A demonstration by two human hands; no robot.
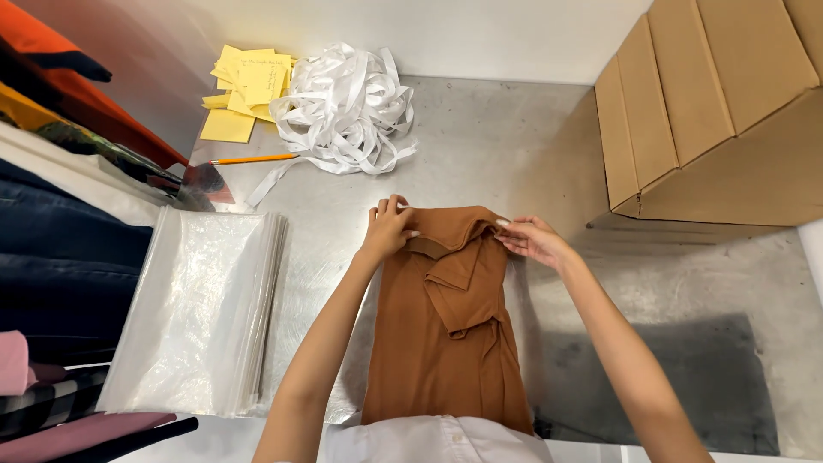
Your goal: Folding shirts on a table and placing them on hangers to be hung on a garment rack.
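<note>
While the brown shirt (pixel 446 326) lies folded lengthwise on the grey table (pixel 514 137), collar end away from the person, the left hand (pixel 387 227) presses down on the collar's left side with fingers bent together. Right hand (pixel 533 238) pinches the shirt's upper right edge between thumb and fingertips. Left of the shirt: stack of clear bags (pixel 201 313); beyond it, white ribbon tangle (pixel 347 107), pencil (pixel 253 159), yellow notes (pixel 244 90); cardboard boxes (pixel 720 111) at right.

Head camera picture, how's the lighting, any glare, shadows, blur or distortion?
Head view: bright, even light; sharp on both hands, left hand and right hand, and the brown shirt. Soft glare on the stack of clear bags and the metal table. A dark shadow lies right of the shirt. Wide-lens bending tilts the cardboard box at the edge.
</note>
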